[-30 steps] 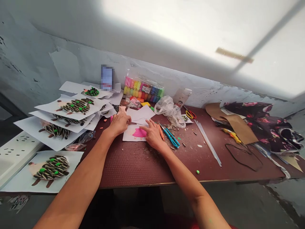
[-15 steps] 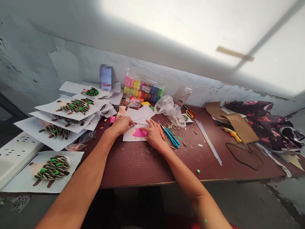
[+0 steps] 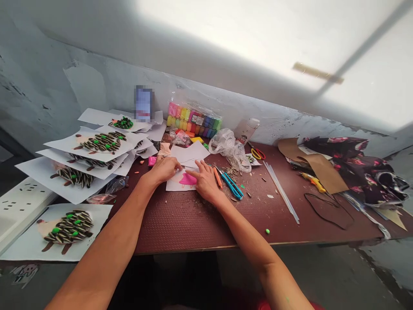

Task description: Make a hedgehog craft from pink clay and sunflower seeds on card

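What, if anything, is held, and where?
The right hand holds nothing, resting on white paper with a pink shape; for the left hand, it cannot be told.

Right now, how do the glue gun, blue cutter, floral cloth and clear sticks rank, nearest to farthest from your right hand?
1. Blue cutter: just right of the right hand.
2. Clear sticks: farther right.
3. Glue gun: beyond the sticks.
4. Floral cloth: far right.

I see the right hand (image 3: 206, 181), fingers spread, and the curled left hand (image 3: 166, 169) over a white sheet (image 3: 172, 186) with a pink figure (image 3: 187, 179) on the maroon table (image 3: 187, 224); right lies a blue tool (image 3: 232, 186), left I have stacked pictures (image 3: 68, 146), far a multicoloured pack (image 3: 193, 121) beside a clear plastic bag (image 3: 223, 142)
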A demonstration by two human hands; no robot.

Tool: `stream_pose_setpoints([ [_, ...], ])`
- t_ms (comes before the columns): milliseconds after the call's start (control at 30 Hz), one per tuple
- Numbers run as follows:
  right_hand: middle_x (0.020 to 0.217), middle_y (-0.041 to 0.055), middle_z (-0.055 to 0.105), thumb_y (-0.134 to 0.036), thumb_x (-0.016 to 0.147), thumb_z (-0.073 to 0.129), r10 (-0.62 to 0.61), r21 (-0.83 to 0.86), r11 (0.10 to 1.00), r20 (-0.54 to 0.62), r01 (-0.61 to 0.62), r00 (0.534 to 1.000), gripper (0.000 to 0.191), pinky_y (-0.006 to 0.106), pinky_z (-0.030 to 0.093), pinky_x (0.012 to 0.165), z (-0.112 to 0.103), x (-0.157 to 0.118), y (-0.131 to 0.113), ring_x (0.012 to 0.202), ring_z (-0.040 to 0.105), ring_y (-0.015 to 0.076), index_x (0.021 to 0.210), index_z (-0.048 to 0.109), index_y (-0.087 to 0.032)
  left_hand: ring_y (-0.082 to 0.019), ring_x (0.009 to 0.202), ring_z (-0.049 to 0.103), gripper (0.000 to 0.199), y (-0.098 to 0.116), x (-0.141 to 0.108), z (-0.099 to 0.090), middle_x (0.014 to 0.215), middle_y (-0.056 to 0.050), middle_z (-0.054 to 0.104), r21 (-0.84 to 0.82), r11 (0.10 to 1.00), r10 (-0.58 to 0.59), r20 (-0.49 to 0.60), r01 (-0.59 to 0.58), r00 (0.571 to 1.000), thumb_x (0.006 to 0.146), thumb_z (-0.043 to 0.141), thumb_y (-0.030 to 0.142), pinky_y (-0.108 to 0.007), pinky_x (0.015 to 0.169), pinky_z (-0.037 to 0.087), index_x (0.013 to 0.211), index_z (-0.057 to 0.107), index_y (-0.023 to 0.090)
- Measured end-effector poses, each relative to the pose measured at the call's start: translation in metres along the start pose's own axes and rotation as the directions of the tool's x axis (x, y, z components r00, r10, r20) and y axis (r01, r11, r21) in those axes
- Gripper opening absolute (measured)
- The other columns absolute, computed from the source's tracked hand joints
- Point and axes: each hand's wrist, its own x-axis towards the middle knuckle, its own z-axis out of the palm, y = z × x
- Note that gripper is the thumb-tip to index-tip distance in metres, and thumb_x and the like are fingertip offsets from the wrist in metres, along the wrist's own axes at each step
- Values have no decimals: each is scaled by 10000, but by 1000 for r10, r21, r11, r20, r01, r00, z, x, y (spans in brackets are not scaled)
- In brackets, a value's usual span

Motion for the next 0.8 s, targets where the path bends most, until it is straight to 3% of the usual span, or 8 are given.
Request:
stream_pose_setpoints([
  [100, 1639, 38, 409, -67, 939, 517, -7, -2, 1000, 18, 7, 1000, 546, 490, 263, 1202, -1, 1, 1, 1542, 280, 281, 1364, 669, -374, -310, 1190, 639, 344, 0, 0, 0, 1214, -67, 768, 5, 1000, 3, 5, -3, 1000, 888, 544, 218, -476, 1054, 367, 1072, 816, 319],
  [300, 1629, 46, 418, -73, 941, 522, 73, -11, 997, -58, -74, 996, 517, 485, 253, 1211, -3, -4, 12, 1535, 287, 288, 1339, 695, -353, -304, 1168, 645, 320, -5, 2, 3, 1188, -55, 778, -12, 1000, 22, -16, -22, 1000, 878, 564, 231, -448, 1029, 381, 1046, 819, 325],
  [533, 1621, 42, 422, -129, 981, 512, -3, -63, 998, -10, 2, 1000, 474, 508, 251, 1196, 2, -7, 7, 1534, 280, 300, 1342, 684, -382, -288, 1151, 648, 329, -4, 2, 4, 1190, -43, 776, -4, 1000, 25, -6, -25, 1000, 883, 555, 229, -418, 1015, 384, 1053, 818, 329],
  [800, 1633, 63, 404, -135, 982, 517, -4, -92, 996, -10, 3, 1000, 457, 506, 265, 1179, 0, -7, 0, 1535, 284, 320, 1339, 689, -362, -288, 1164, 649, 350, -2, 1, 3, 1203, -54, 774, -2, 1000, 21, -2, -21, 1000, 889, 526, 210, -446, 1019, 376, 1057, 812, 320],
])
